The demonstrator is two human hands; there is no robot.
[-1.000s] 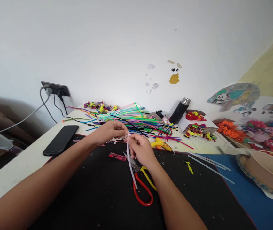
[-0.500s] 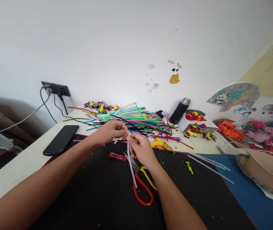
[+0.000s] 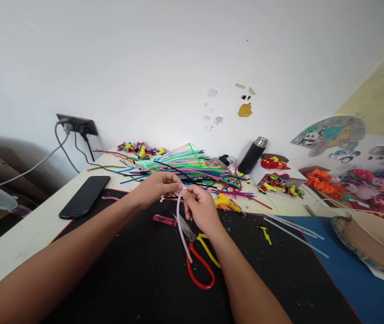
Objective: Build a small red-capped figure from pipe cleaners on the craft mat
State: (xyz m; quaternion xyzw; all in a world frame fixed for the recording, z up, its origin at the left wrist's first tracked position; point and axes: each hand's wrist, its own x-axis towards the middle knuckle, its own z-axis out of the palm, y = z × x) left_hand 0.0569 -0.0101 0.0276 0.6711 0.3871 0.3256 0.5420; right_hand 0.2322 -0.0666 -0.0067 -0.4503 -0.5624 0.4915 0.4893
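Pale lilac pipe cleaner [image 3: 180,231] hangs above the black mat [image 3: 138,270], crossing the scissors [image 3: 192,236] in our view. Our left hand [image 3: 161,189] and right hand [image 3: 199,208] close in a pinch on its upper end; for neatness, we want light, steady pressure near that tip.

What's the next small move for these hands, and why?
Probably steady the pale stem with the right hand and let the left hand bend its upper end, since both hands' fingertips meet there and its tail hangs loose in front of the scissors.
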